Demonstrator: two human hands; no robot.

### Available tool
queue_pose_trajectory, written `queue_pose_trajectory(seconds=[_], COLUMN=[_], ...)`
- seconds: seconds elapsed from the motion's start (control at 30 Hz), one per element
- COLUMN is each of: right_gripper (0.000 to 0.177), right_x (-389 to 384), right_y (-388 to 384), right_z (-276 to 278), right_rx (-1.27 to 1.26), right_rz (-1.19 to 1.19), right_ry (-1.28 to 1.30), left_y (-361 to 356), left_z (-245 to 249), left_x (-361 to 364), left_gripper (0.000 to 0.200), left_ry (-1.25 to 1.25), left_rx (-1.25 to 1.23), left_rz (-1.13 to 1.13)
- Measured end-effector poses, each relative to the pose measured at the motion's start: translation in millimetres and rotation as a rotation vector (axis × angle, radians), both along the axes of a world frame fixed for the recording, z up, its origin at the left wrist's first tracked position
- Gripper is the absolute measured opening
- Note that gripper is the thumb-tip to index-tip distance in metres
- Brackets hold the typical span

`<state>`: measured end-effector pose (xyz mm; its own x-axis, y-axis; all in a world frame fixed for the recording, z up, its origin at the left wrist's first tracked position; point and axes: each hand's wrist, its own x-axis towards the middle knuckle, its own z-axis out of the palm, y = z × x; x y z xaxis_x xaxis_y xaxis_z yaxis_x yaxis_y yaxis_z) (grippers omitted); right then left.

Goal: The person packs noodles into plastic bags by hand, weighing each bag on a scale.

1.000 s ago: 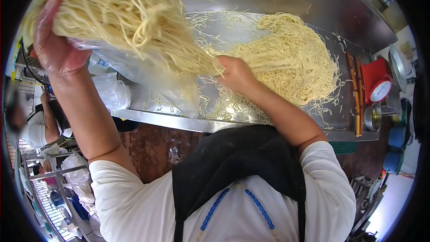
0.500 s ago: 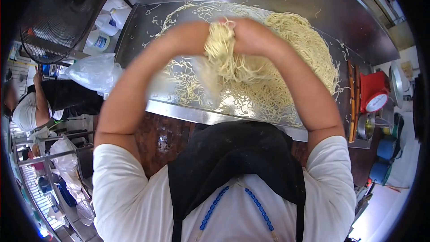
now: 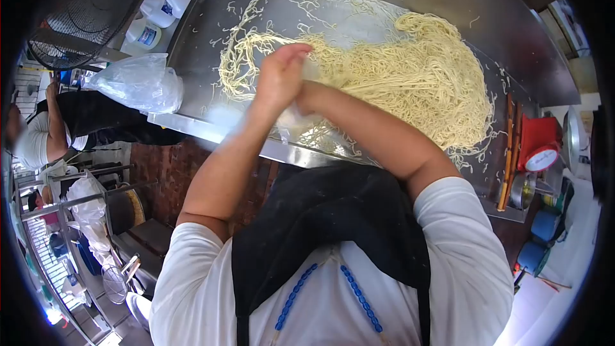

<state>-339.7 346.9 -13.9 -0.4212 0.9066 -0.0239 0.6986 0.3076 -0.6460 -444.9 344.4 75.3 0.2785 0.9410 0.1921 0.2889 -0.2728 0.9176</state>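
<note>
My left hand [image 3: 280, 78] is closed over the left part of the noodle layer, with its thumb side up; what its fingers hold is hidden. My right hand [image 3: 309, 97] crosses close against the left wrist, and its fingers are hidden and blurred. Pale yellow noodles [image 3: 442, 83] lie in a large heap to the right, with stretched strands running toward my hands. A thin loop of noodles [image 3: 236, 67] curves around on the left. Something pale and see-through is smeared by motion below my hands, too blurred to name.
The steel table [image 3: 192, 57] has a raised front edge. A clear plastic bag [image 3: 144, 83] sits at its left corner, near white jugs [image 3: 157, 11] and a fan [image 3: 77, 32]. At right are wooden sticks [image 3: 509, 154] and a red scale [image 3: 537, 144]. Another person [image 3: 54, 128] stands at left.
The bunch of noodles held up between my hands is no longer raised. My hands have come lower and closer together, and the noodles lie spread and stretched across the table.
</note>
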Motion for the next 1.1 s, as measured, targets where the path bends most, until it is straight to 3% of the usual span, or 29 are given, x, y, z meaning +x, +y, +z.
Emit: queue_pose_trajectory(seconds=[0.07, 0.13, 0.2, 0.23, 0.27, 0.33, 0.43, 0.5, 0.53, 0.6, 0.67, 0.73, 0.77, 0.83, 0.87, 0.9, 0.97, 1.03, 1.07, 1.1], right_gripper=[0.031, 0.039, 0.047, 0.047, 0.047, 0.047, 0.046, 0.038, 0.038, 0.028, 0.025, 0.024, 0.023, 0.022, 0.022, 0.022, 0.032, 0.047, 0.047, 0.048], right_x=[4.1, 45.6, 75.7, 85.2, 92.3, 101.4, 111.1, 99.4, 92.7, 78.3, 52.8, 23.0, 16.9, 27.3, 35.8, 46.5, 75.1, 112.5, 128.5, 141.6], right_y=[8.3, 8.2, 2.1, -5.4, -19.3, -43.4, -59.4, -59.0, -59.4, -53.5, -45.8, -46.9, -47.9, -41.9, -37.9, -35.8, -34.5, -43.4, -56.9, -69.4], right_z=[43.5, 68.8, 86.6, 74.3, 47.5, 2.7, -16.2, 17.1, 33.9, 72.8, 106.1, 131.5, 137.5, 136.5, 133.9, 129.4, 114.9, 73.2, 74.1, 78.0], right_rx=[-0.348, -0.385, -0.21, -0.208, 0.148, 0.502, 0.569, 0.045, 0.04, 0.112, 0.17, 0.211, 0.249, 0.187, 0.114, 0.111, -0.096, -0.3, -0.214, -0.122], right_rz=[0.324, 0.302, -0.006, -0.001, -0.044, -0.108, -0.018, -0.309, -0.324, -0.371, -0.311, -0.252, -0.183, -0.219, -0.25, -0.252, -0.397, -0.305, -0.253, -0.194], right_ry=[-0.385, 0.102, 0.16, 0.157, -0.073, -0.308, -0.375, -0.085, -0.082, 0.326, 0.673, 0.722, 0.778, 0.769, 0.763, 0.758, 0.608, 0.235, -0.021, -0.276], left_y=[10.7, 9.3, 5.7, 3.3, 0.9, 2.0, 8.2, 16.4, 13.1, 17.3, 3.9, 3.5, 3.5, 5.6, 1.5, -7.8, -8.1, 15.2, 19.2, 25.9], left_z=[-7.7, -4.0, 23.7, 28.8, 33.3, 35.6, 31.5, 16.3, 16.3, 7.1, -1.7, -45.9, -63.0, -80.7, -61.7, -26.3, 7.0, 16.3, 5.8, 6.7], left_x=[-19.4, -28.6, -34.5, -38.3, -41.6, -53.5, -77.6, -93.3, -93.3, -92.3, -46.8, -17.7, -11.5, 0.2, 8.2, 14.2, 12.1, -2.7, -13.2, -21.2], left_gripper=[0.023, 0.023, 0.024, 0.024, 0.025, 0.028, 0.028, 0.038, 0.046, 0.072, 0.077, 0.078, 0.078, 0.075, 0.075, 0.066, 0.058, 0.045, 0.04, 0.04], left_ry=[-0.091, -0.192, -0.361, -0.364, -0.428, -0.529, -0.606, -0.632, -0.58, -0.448, -0.291, -0.136, -0.139, -0.32, -0.324, -0.162, -0.003, 0.05, -0.004, 0.0], left_rx=[-0.065, -0.135, -0.414, -0.411, -0.463, -0.532, -0.569, -0.623, -0.604, -0.603, -0.371, -0.134, -0.131, -0.515, -0.512, -0.518, -0.526, -0.5, -0.279, -0.28], left_rz=[0.044, 0.119, 0.165, 0.169, 0.163, 0.142, 0.198, 0.131, -0.025, -0.364, -0.504, -0.628, -0.637, -0.61, -0.617, -0.503, -0.373, -0.323, -0.418, -0.405])
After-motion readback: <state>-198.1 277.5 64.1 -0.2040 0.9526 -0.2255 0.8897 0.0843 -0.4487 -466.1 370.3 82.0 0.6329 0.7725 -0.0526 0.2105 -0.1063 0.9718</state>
